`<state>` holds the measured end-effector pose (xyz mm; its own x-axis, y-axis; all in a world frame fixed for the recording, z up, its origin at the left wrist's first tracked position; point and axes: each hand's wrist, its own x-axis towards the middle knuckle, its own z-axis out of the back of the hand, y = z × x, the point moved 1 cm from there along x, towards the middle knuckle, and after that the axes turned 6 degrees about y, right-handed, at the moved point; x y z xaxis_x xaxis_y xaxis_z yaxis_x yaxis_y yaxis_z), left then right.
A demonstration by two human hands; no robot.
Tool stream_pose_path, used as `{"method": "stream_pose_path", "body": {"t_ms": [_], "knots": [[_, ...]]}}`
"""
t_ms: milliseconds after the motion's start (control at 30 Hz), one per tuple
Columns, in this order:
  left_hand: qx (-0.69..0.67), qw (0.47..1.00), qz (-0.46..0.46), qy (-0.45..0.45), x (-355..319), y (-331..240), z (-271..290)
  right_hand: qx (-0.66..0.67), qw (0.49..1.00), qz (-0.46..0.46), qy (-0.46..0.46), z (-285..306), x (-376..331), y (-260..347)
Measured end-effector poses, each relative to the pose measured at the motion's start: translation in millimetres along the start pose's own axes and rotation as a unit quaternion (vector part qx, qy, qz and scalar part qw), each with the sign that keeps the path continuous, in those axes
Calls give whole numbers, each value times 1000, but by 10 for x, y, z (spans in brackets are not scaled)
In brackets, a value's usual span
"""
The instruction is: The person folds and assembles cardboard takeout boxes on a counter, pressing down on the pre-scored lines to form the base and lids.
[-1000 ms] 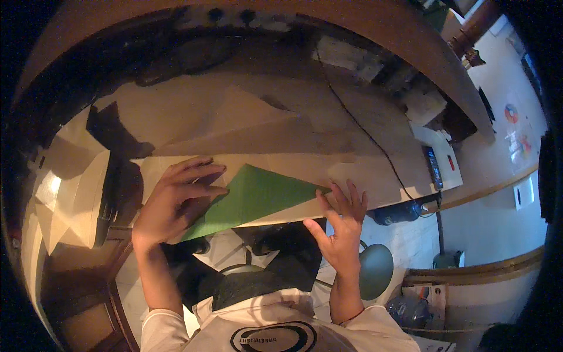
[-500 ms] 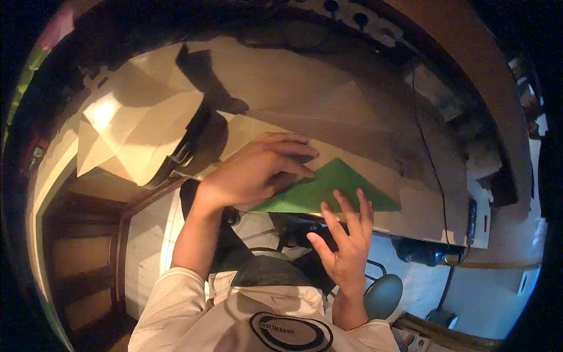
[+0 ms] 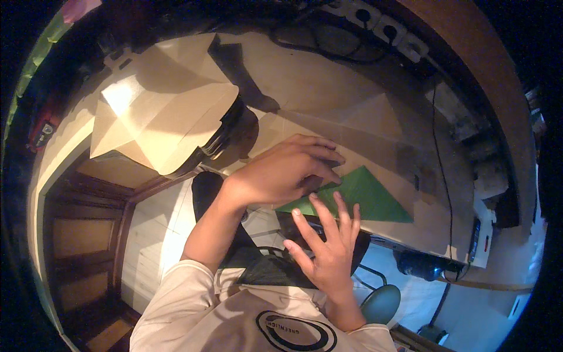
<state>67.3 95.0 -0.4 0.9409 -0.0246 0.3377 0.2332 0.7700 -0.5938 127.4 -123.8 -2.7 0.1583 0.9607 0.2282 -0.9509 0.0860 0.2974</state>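
A green sheet of paper folded into a triangle (image 3: 378, 199) lies on the pale tabletop near its front edge, its peak pointing away from me. My left hand (image 3: 287, 170) rests palm down over the triangle's left part, fingers loosely bent and touching its left slope; it covers some of that side. My right hand (image 3: 328, 252) is spread, fingers stretched out, with its fingertips at the triangle's near edge. Whether those fingertips press on the paper or hover just above it, I cannot tell. Neither hand grips anything.
A pale, angular shape (image 3: 170, 100) with bright glare stands at the left, next to a dark rounded object (image 3: 243, 132). A thin black cable (image 3: 440, 158) crosses the table's right side. Dark cables (image 3: 328, 50) lie at the back. A green seat (image 3: 381, 302) is below right.
The view has shifted, so the scene sits farther right. My right hand has moved left along the triangle's near edge, closer to my left hand, which stays on the paper's left side.
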Motion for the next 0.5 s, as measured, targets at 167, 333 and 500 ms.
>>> {"method": "stream_pose_path", "body": {"t_ms": [167, 333, 500], "knots": [[-7, 1000, 7, 2, 9, 19, -15, 6, 1000, 4, 11, -58, 25, 62], [-47, 999, 10, -21, 52, 6, 0, 23, 999, 21, 14, 71, 30, -16], [-84, 996, 30, -24, 97, -50, 47, 77, 966, -113, -220, 431, 79, -430]]}}
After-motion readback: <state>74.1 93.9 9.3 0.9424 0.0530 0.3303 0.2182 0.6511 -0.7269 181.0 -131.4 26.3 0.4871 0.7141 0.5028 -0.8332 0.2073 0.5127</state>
